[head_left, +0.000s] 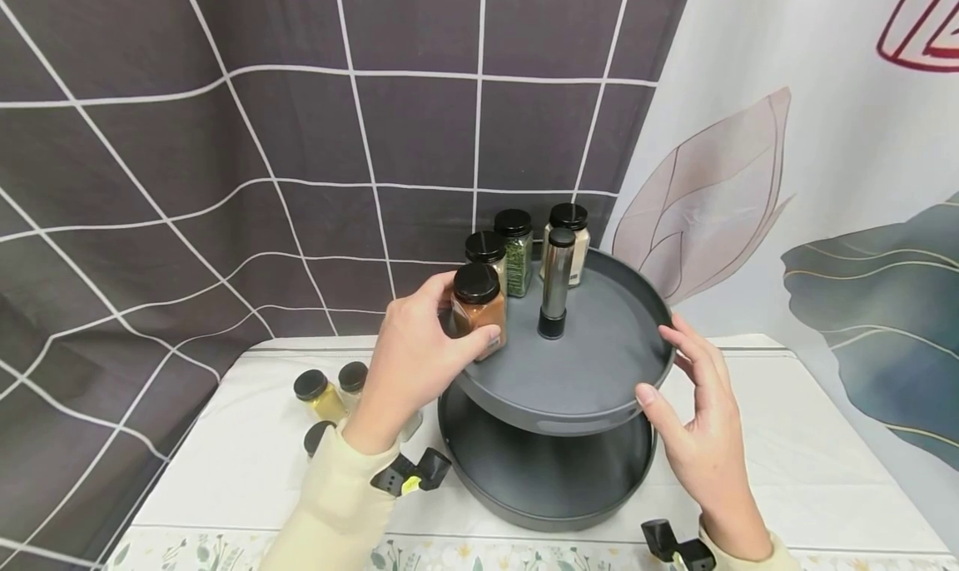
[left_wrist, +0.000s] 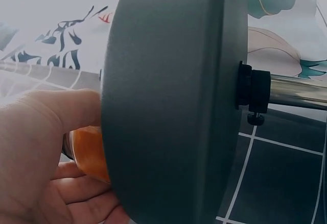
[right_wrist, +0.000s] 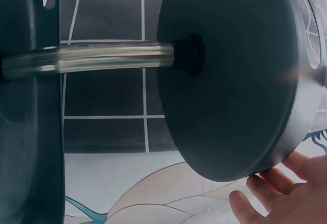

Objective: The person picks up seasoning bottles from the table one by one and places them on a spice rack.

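Observation:
My left hand (head_left: 412, 355) grips a spice jar of orange-brown powder (head_left: 479, 315) with a black lid, at the left side of the upper round grey tray (head_left: 599, 363). In the left wrist view, the orange jar (left_wrist: 91, 155) is between thumb and fingers, its base hidden behind the tray wall. My right hand (head_left: 708, 421) touches the tray's right rim with its thumb and fingertips. Behind the held jar stand a black-lidded jar (head_left: 486, 246), a jar of green herbs (head_left: 517, 263) and a jar of pale contents (head_left: 578, 259).
A metal post (head_left: 556, 284) rises from the upper tray's middle. The lower grey tray (head_left: 547, 479) sits beneath on the white table (head_left: 225, 463). Left of it are a jar with yellow contents (head_left: 325, 400) and other black-lidded jars, partly hidden by my left arm. A gridded dark curtain (head_left: 419, 130) hangs behind.

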### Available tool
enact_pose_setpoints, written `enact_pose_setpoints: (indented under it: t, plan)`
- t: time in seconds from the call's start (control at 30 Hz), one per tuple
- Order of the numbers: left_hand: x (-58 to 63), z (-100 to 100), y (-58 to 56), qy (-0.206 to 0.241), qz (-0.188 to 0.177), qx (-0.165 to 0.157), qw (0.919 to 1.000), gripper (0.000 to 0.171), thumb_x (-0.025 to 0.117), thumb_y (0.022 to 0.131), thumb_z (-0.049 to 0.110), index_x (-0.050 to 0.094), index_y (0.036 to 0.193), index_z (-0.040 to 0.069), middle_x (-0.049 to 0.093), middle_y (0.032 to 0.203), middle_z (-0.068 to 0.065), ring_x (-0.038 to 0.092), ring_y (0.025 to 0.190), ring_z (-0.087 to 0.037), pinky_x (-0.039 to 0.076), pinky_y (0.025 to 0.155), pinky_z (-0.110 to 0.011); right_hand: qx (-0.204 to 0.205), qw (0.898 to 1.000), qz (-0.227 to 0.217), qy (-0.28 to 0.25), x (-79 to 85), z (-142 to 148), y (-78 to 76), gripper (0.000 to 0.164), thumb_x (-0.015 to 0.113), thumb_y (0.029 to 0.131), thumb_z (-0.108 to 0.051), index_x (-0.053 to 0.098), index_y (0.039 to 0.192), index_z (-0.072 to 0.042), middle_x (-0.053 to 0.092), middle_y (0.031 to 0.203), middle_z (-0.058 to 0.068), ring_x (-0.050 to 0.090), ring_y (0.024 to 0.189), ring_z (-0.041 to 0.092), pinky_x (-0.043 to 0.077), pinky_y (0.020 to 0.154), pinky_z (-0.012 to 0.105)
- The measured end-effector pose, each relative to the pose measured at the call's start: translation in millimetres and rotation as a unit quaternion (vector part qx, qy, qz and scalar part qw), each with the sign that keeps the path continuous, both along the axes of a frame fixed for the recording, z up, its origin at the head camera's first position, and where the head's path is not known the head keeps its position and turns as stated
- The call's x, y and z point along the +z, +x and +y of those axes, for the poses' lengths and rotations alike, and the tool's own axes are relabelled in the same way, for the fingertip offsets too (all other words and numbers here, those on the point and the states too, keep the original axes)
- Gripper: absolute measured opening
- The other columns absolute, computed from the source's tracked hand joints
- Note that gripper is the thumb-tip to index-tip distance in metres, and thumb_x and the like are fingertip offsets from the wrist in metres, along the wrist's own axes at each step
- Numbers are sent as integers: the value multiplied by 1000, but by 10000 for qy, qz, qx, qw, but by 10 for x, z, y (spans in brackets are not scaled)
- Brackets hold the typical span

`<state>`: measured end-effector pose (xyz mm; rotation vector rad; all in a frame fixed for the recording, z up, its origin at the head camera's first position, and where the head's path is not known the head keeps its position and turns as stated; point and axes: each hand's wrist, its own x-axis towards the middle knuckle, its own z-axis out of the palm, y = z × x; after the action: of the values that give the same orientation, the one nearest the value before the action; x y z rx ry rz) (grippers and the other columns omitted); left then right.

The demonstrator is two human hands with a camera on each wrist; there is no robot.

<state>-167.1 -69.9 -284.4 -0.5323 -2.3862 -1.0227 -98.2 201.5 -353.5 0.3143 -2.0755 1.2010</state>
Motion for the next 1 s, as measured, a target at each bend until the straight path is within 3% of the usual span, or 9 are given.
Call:
enact_pose_setpoints:
  t: [0.43,0.63,0.83,1.0]
  plan:
    - [-44,9,-11,36,-185,3,9998,50,79,70,31,60,112,13,68,89,4,57,73,-7,43,55,-26,44,9999,122,-35,-10,7,1,61,66,74,2,48,132,-5,39,142,7,35,129,23,33,100,19]
    - [-53,-3,-8,-6,-163,30,9999,51,79,70,32,60,112,12,68,87,4,57,71,-11,42,54,-26,58,9999,-74,-81,-14,10,4,63,66,74,2,48,133,-8,37,143,6,33,130,22,33,101,21]
    - [-52,-12,0,-190,-207,142,9995,53,78,71,36,58,115,12,68,92,3,60,78,-12,44,58,-26,78,9999,125,-25,-9,-2,-13,59,66,75,0,49,132,-6,39,142,10,34,129,23,33,100,20]
    - [-40,-22,16,-456,-353,197,9981,64,76,71,46,55,121,13,66,100,3,60,89,-14,48,72,-31,77,9996,273,-9,-20,-1,-21,57,66,77,-3,49,131,-4,39,141,12,35,129,25,34,100,19]
